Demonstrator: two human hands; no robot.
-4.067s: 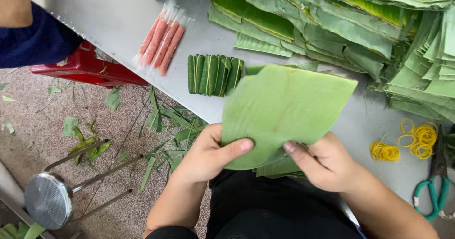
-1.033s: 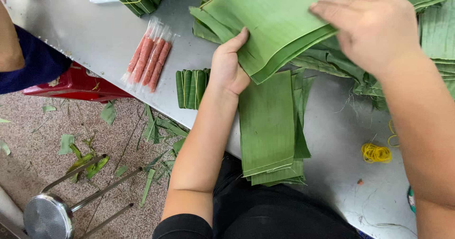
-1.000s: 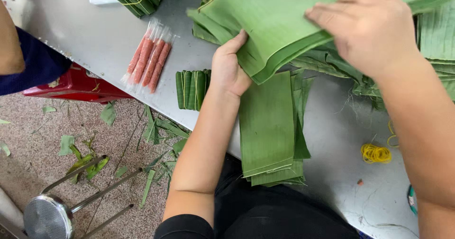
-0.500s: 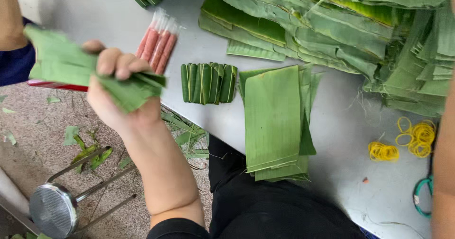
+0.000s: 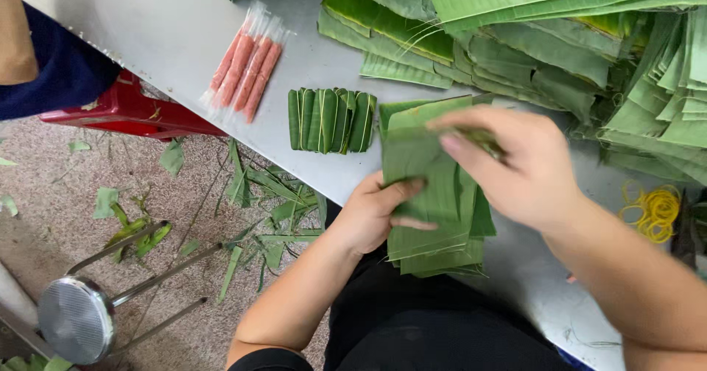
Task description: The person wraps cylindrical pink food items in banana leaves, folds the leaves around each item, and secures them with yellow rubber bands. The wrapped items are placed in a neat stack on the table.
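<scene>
Grey counter (image 5: pixel 169 25) of smooth metal runs across the upper part of the head view, its near edge slanting down to the right. Below it lies a speckled floor (image 5: pixel 66 187) strewn with green leaf scraps (image 5: pixel 254 202), with a round metal stool (image 5: pixel 74 319) at lower left and a red plastic stool (image 5: pixel 125 110) under the counter edge. Another person's dark blue sleeve (image 5: pixel 59 73) shows at far left.

On the counter, a large heap of cut banana leaves (image 5: pixel 530 40) fills the upper right. A clear packet of pink sausages (image 5: pixel 247 65) lies to the left, and just beside it a row of folded leaf bundles (image 5: pixel 331 119). Yellow rubber bands (image 5: pixel 652 209) lie near the right edge.

Directly in front of the person, a stack of rectangular leaf pieces (image 5: pixel 438 216) rests at the counter's near edge, overhanging it slightly. The left hand (image 5: pixel 375 213) sits at the stack's left side, thumb on top of the uppermost leaf and fingers curled under it, pinching that leaf. The right hand (image 5: pixel 515 168) hovers over the stack's upper right part, blurred; its fingers are drawn together on a thin strip of leaf (image 5: pixel 482 139), though the exact grip cannot be told.
</scene>
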